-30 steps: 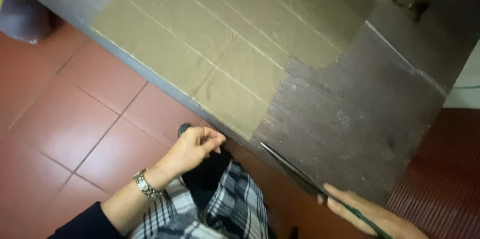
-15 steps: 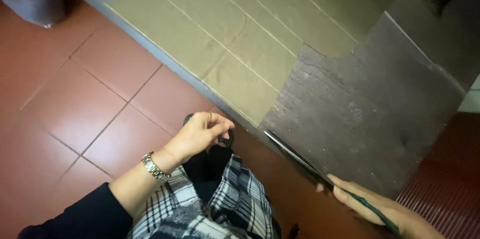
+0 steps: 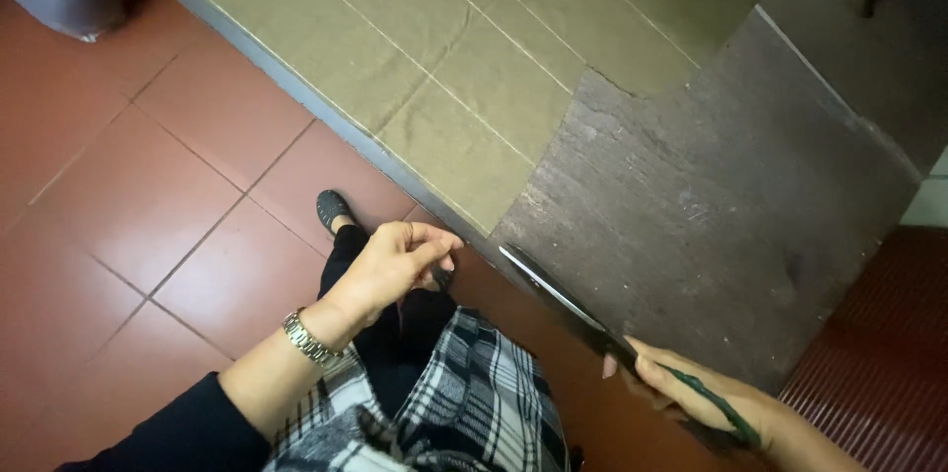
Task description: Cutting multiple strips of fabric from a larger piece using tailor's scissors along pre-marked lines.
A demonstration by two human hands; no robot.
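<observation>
1. The table (image 3: 750, 205) carries olive fabric (image 3: 464, 47), whose corner reaches the near edge.
2. The scissors (image 3: 563, 299), blades together, lie over that edge; they could snag the cloth.
3. The right hand (image 3: 691, 388) grips their handles.
4. The left hand (image 3: 395, 265), fingers pinched together and empty, hovers just off the near edge, in the blades' path.

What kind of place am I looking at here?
Probably a tailoring or fabric-cutting workshop: olive fabric marked with chalk lines lies on a worn cutting table, and the right hand holds long scissors above a red tiled floor.
</observation>
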